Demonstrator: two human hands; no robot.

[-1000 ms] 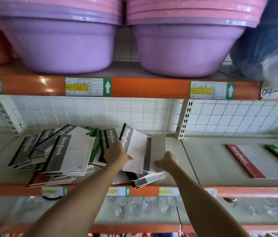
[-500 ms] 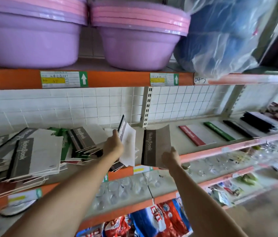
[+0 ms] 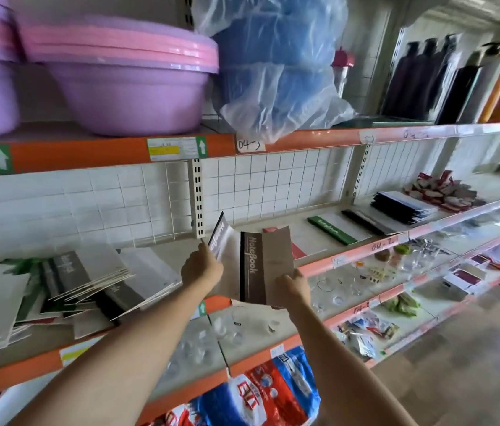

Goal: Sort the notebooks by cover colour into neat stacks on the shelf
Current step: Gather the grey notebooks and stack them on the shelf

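brown-spined notebook (image 3: pixel 265 265) with white "notebook" lettering stands upright above the shelf (image 3: pixel 362 245) edge, pinched at its lower corner by the right hand (image 3: pixel 293 285), while the left hand (image 3: pixel 201 269) grips a second, tilted notebook (image 3: pixel 222 238) just beside it.

Shelf edge (image 3: pixel 89 155) orange, green arrow labels on it. Back wall grid (image 3: pixel 273 186) white. Basins (image 3: pixel 125 87) lilac with pink rims. Bagged bundle (image 3: pixel 276 66) blue under clear plastic. Held notebook (image 3: pixel 265 265) grey-brown cover, dark brown spine band, pale lettering. At the shelf's right end: notebook (image 3: pixel 333 230) with green band, a red-banded one (image 3: pixel 296 250), black stack (image 3: pixel 402 207). Left heap (image 3: pixel 82 284) mostly grey and white, some green.
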